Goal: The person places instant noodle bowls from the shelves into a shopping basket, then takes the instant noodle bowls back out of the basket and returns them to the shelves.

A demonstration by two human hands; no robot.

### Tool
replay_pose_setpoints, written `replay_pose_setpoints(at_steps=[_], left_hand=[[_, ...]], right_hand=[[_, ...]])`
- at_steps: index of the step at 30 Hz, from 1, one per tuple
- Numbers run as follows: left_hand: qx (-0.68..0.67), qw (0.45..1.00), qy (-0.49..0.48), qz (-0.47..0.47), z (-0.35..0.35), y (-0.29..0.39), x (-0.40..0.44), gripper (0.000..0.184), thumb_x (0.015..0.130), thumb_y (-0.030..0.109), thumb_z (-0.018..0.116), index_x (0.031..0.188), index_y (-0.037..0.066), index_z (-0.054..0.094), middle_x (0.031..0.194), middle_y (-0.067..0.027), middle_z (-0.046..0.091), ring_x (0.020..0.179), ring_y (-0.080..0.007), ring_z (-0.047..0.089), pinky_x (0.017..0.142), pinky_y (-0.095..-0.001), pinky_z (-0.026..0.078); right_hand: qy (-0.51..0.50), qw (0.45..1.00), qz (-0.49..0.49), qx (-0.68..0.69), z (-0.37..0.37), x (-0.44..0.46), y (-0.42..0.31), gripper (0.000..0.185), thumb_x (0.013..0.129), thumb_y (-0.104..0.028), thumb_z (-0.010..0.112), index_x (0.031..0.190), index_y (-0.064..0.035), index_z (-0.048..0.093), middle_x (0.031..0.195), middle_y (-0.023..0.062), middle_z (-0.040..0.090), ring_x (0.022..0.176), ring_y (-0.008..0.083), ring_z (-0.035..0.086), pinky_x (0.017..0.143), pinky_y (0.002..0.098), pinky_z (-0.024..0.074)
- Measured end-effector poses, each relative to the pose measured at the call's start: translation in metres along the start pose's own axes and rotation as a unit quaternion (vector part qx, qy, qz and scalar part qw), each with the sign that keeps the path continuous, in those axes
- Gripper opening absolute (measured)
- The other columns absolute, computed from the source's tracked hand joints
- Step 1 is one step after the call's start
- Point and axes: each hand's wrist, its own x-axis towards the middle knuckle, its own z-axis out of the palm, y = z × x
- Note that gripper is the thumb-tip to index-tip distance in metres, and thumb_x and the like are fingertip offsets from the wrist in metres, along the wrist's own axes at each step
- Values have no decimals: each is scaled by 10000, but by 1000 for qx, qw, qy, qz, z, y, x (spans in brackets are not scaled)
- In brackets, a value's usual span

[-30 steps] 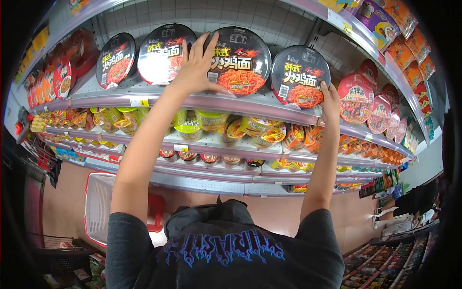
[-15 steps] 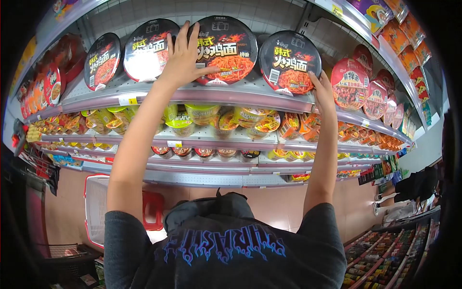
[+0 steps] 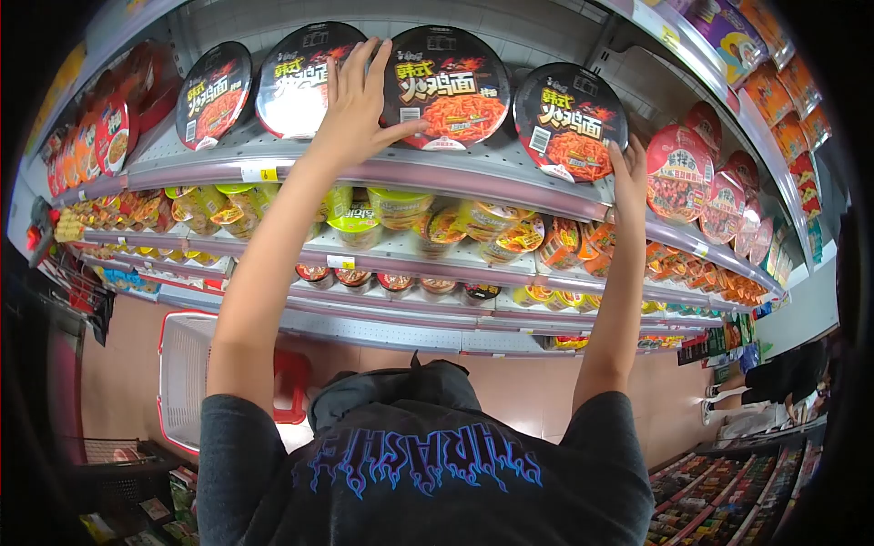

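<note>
Large round black noodle bowls stand on edge along the upper shelf, their lids facing me and printed with red noodles. My left hand [image 3: 357, 114] is open, fingers spread, between one noodle bowl [image 3: 289, 96] and its right neighbour, a second bowl [image 3: 460, 109]. Its thumb lies across the lower left of that second lid. My right hand [image 3: 628, 177] is at the lower right rim of the rightmost black bowl [image 3: 569, 136], fingers stretched upward and seemingly touching the rim. Another black bowl [image 3: 208, 105] stands farther left.
Pink-lidded noodle bowls [image 3: 678, 173] stand right of my right hand. Lower shelves hold green-lidded noodle cups [image 3: 355, 218] and orange packs. The upper shelf edge [image 3: 437, 187] curves below my hands. A red-and-white basket [image 3: 177, 382] is on the floor; another person [image 3: 787, 373] is at right.
The view has shifted slightly, so the shelf and bowls appear farther right. Both hands stay at about the same places against the bowls.
</note>
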Motion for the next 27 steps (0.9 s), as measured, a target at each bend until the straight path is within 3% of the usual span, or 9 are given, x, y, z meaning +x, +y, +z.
replay_pose_setpoints(at_steps=[3, 6, 8, 10, 15, 16, 19, 23, 27], left_hand=[[-79, 996, 22, -35, -29, 14, -25, 862, 725, 413, 696, 1360, 21, 264, 1374, -196, 270, 1270, -385, 279, 1067, -528, 163], [-92, 991, 29, -89, -47, 30, -85, 726, 737, 179, 689, 1340, 20, 317, 1391, -194, 252, 1264, -358, 286, 1040, -455, 249], [-101, 985, 27, -135, -50, 37, -147, 664, 735, 123, 669, 1310, 10, 356, 1357, -197, 299, 1250, -354, 308, 1030, -453, 262], [-115, 959, 9, -258, -55, 48, -212, 595, 731, 66, 635, 1277, 27, 399, 1332, -195, 340, 1211, -383, 353, 1019, -462, 284], [-5, 876, -89, -474, -106, 67, -380, 515, 718, 11, 583, 1210, 7, 432, 1291, -215, 362, 1207, -382, 359, 1016, -413, 312], [-10, 836, -76, -543, -114, 73, -422, 501, 719, 18, 589, 1198, 16, 441, 1273, -214, 373, 1203, -383, 366, 1009, -409, 327], [98, 781, -99, -609, -151, 94, -496, 504, 694, 20, 624, 1166, 32, 450, 1259, -195, 374, 1163, -378, 415, 966, -397, 375], [112, 608, 26, -785, -177, 107, -576, 449, 726, 21, 613, 1139, -25, 444, 1246, -209, 369, 1099, -359, 459, 923, -389, 394], [204, 451, 73, -866, -195, 110, -629, 418, 819, 239, 599, 1070, -76, 486, 1122, -212, 473, 1024, -306, 511, 861, -371, 421]], right_hand=[[67, 987, -140, -44, 6, -28, 1, 659, 842, -155, 631, 1352, 38, 261, 1358, 189, 348, 1282, 242, 326, 1055, 358, 245], [89, 960, -228, -136, 22, -82, -15, 682, 817, -102, 641, 1360, 32, 252, 1406, 179, 276, 1322, 271, 252, 1078, 388, 190], [110, 938, -256, -207, 24, -118, -2, 690, 797, -58, 638, 1363, 23, 252, 1416, 167, 267, 1330, 296, 234, 1084, 405, 183], [115, 924, -275, -241, 22, -147, 15, 705, 793, -28, 622, 1375, 15, 226, 1407, 182, 276, 1331, 310, 228, 1085, 424, 184], [134, 956, -93, -246, 19, -243, 61, 746, 804, 4, 560, 1402, 1, 115, 1438, 229, 166, 1333, 336, 225, 1097, 456, 164], [127, 963, -26, -237, 28, -263, 57, 746, 809, 11, 547, 1406, -1, 99, 1447, 231, 135, 1331, 341, 228, 1098, 457, 169], [36, 987, 76, -140, 28, -307, 105, 769, 809, 55, 530, 1416, -14, 62, 1449, 214, 154, 1347, 322, 189, 1093, 442, 189], [-71, 982, 7, -172, 69, -305, 65, 762, 804, 76, 501, 1418, -15, 59, 1443, 228, 157, 1327, 332, 243, 1083, 441, 213], [-82, 980, -41, -178, 103, -301, 48, 757, 799, 70, 511, 1416, -7, 80, 1436, 228, 191, 1257, 340, 373, 1055, 429, 259]])
